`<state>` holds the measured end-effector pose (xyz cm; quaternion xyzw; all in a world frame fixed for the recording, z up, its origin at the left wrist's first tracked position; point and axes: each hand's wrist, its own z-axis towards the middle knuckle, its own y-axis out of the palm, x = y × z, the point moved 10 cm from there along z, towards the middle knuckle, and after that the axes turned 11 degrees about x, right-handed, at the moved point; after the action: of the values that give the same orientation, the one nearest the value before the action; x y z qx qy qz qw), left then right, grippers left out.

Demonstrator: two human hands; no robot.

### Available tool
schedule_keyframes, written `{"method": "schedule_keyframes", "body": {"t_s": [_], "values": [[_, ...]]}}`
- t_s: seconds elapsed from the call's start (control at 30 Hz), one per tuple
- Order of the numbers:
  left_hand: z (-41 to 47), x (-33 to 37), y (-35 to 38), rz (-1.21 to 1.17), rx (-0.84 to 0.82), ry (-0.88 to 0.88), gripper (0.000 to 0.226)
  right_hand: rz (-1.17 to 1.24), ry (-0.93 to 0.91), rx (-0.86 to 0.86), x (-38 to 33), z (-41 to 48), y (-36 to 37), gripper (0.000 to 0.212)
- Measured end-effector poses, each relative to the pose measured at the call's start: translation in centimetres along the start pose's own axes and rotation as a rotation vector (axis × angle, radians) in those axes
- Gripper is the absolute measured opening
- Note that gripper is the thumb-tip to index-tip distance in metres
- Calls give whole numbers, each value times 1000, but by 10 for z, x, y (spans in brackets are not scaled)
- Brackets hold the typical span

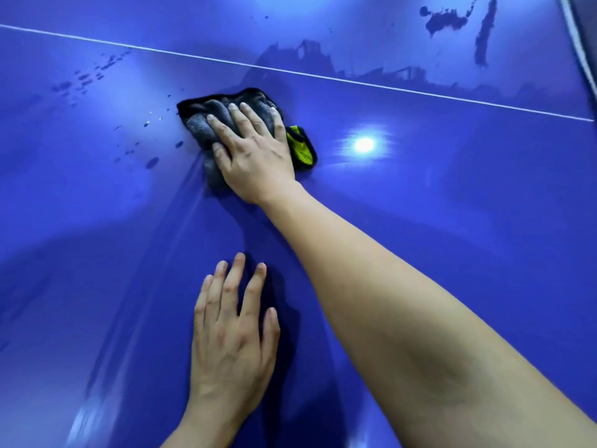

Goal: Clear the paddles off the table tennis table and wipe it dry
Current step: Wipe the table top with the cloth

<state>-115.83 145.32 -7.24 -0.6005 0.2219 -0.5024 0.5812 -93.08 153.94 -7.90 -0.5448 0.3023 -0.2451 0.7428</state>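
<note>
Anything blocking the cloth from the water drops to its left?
Nothing visible. The right hand presses the cloth flat on the table; the drops lie on bare surface just left of it. The left hand rests flat nearer the person, off that path.

A round lamp reflection [364, 144] glows bright; the top-right corner shows, perhaps, grey floor [587, 14].

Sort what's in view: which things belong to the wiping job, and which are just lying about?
Job: cloth pressed under the right hand; water drops left of it; wet patches at the far right; blue table; left hand flat on it.
Just there: white line; lamp glare.
</note>
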Motion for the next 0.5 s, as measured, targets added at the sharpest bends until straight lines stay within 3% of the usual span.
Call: {"method": "schedule_keyframes", "body": {"t_s": [0.07, 0.2, 0.5], "values": [[5, 23, 1, -58, 24, -35, 57, 15, -13, 4, 13, -9, -6, 53], [8, 78, 25, -23, -30, 58, 59, 13, 48, 38, 88, -45, -30, 52], [7, 92, 40, 113, 45, 85, 58, -137, 424, 102, 379, -179, -115, 53]]}}
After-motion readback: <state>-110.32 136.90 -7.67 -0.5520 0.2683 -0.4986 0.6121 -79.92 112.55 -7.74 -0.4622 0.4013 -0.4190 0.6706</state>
